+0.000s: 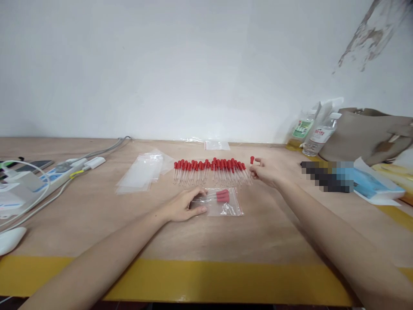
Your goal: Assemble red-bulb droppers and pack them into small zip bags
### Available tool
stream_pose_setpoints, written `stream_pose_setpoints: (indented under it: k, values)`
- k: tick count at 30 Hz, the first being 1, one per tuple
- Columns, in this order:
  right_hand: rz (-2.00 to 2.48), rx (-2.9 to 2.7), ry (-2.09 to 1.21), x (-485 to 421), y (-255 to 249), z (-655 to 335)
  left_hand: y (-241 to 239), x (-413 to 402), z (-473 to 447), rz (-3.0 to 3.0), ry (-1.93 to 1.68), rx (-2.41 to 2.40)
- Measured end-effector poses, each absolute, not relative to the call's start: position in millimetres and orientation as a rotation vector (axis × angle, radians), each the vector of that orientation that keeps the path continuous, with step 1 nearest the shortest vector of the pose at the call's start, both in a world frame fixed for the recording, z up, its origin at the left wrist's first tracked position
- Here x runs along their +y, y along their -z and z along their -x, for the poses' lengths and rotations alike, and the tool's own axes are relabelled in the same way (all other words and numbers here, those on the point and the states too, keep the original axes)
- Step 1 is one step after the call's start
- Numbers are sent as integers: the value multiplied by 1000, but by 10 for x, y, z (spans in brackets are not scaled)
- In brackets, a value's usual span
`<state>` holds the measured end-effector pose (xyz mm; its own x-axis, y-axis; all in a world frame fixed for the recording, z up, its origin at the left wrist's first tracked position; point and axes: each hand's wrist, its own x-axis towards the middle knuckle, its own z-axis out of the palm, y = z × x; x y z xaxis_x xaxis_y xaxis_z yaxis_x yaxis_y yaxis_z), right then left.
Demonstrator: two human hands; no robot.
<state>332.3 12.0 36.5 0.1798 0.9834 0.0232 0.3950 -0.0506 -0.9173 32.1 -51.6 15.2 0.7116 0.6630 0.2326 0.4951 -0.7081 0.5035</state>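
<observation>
Near strip is clear wood between my 2 forearms, down to the yellow edge (206, 280). Centre is blocked: the dropper row (211, 171) runs across, with the zip bag (230, 206) just in front of it, gripped by my left hand (185, 206). Right hand (266, 171) pinches 1 dropper (252, 161) at the row's right end.

Left side has the clear bag stack (142, 174), then an open lane, then the power strip (61, 172), cables (103, 151) and mouse (11, 240).

Right side is crowded: blue packet (374, 185), 2 bottles (302, 127) and a grey bag (361, 133) by the wall.

1. No text, brand or number could be read anywhere.
2. The green label on the bottle (302, 127) beside the grey bag (364, 133) was too blurred to make out.
</observation>
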Motion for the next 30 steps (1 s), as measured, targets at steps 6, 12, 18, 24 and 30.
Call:
stream_pose_setpoints:
  k: [6,12,18,24,30]
  values:
    - [1246,-1154,-1070,-403,-64,-3188,-161,-529,-348,-2558,-575,897]
    - [1151,-985,-1196,-563,41,-3038,-176,-533,-366,-2561,-587,888]
    - [1196,-1283,-1366,-666,2,-3198,-184,-543,-367,-2555,-573,914]
    - [1217,-1729,-1103,-651,14,-3207,-178,-539,-377,-2561,-577,912]
    - [1238,-1746,-1004,-594,-24,-3061,-170,-535,-379,-2570,-592,905]
